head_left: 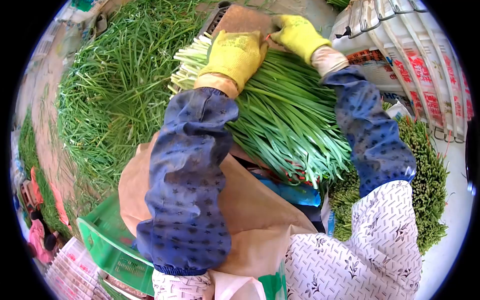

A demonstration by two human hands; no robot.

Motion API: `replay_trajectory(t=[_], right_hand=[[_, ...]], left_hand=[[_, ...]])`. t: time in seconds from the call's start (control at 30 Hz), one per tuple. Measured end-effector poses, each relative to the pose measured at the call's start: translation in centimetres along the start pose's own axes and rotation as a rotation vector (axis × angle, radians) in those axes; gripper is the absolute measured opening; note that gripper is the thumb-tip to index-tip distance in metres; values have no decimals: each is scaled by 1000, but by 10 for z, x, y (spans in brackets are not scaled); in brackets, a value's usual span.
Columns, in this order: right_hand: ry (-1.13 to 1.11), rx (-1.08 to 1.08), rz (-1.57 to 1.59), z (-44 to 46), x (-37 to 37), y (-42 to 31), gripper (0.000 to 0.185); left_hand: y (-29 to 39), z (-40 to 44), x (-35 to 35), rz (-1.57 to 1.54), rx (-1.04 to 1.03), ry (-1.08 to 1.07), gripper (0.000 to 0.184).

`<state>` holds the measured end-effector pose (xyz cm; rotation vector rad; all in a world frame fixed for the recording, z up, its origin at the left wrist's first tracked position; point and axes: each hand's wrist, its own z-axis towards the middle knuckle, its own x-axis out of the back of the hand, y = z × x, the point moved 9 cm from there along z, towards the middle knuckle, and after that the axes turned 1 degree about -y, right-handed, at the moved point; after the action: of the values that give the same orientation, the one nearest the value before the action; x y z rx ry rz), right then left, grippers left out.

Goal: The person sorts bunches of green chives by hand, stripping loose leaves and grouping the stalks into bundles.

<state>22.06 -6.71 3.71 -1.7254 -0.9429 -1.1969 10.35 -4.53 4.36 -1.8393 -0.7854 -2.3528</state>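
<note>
A big bunch of garlic chives (285,110) lies in front of me, white stem ends to the left and green leaves fanning down to the right. My left hand (235,55), in a yellow knitted glove, presses over the stems with its fingers curled round the bunch's far side. Just right of it, my right hand (300,37), gloved alike, is closed in a pinch. A thin red tie (268,36) shows at its fingertips, partly hidden by the gloves. Beyond both hands stands a brown, rusty-looking block or board (242,20).
A large heap of loose green chives (115,90) spreads on the left. Tied bundles (425,185) stand at the right below white printed sacks (420,65) behind metal bars. A green plastic crate (107,240) is at lower left. A person in pink (39,237) is far left.
</note>
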Motion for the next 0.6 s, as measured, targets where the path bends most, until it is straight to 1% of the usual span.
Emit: replay_trajectory(t=[0.03, 0.07, 0.13, 0.17, 0.2, 0.23, 0.27, 0.3, 0.33, 0.37, 0.4, 0.43, 0.47, 0.5, 0.53, 0.57, 0.6], right_hand=[[-20, 30, 78, -12, 15, -11, 26], [88, 146, 20, -16, 25, -20, 24], [200, 300, -42, -29, 31, -39, 26], [234, 301, -52, -33, 28, -44, 23], [271, 304, -65, -36, 27, -48, 20], [238, 328, 58, -41, 29, -52, 21], [241, 323, 57, -46, 33, -53, 21], [188, 295, 133, -49, 32, -52, 22], [136, 266, 213, -51, 29, -51, 23], [155, 218, 253, -56, 32, -42, 29], [282, 175, 315, -71, 47, -41, 34], [407, 134, 377, -93, 63, -43, 41], [421, 240, 473, -116, 66, -55, 26], [424, 349, 567, -139, 68, -68, 14], [102, 86, 1190, -159, 39, -78, 15], [133, 308, 1103, -180, 33, -108, 18], [192, 414, 877, -189, 19, -120, 20]], left_hand=[[1, -1, 8, -38, 58, 16, 29], [-3, -2, 9, -69, 108, 15, 33], [-8, -1, 13, -87, 177, 55, 38], [-7, -1, 12, -128, 104, 79, 44], [-5, 3, 2, -31, 37, -12, 43], [-4, 4, 0, -68, -4, -47, 41], [-1, 4, -1, -101, -44, -80, 40], [1, 5, -1, -98, -51, -81, 40], [-6, 7, -11, -108, 27, -214, 40], [-12, 4, -21, -113, 106, -347, 41], [-13, 2, -24, -105, 103, -352, 41], [-14, 2, -21, -142, 85, -270, 41], [-14, 2, -16, -180, 65, -187, 41], [-12, -1, -11, -180, 126, -222, 39], [-13, 0, -11, -175, 119, -225, 39], [-11, 2, -12, -130, 66, -233, 39], [-9, 3, -14, -84, 9, -238, 39]])
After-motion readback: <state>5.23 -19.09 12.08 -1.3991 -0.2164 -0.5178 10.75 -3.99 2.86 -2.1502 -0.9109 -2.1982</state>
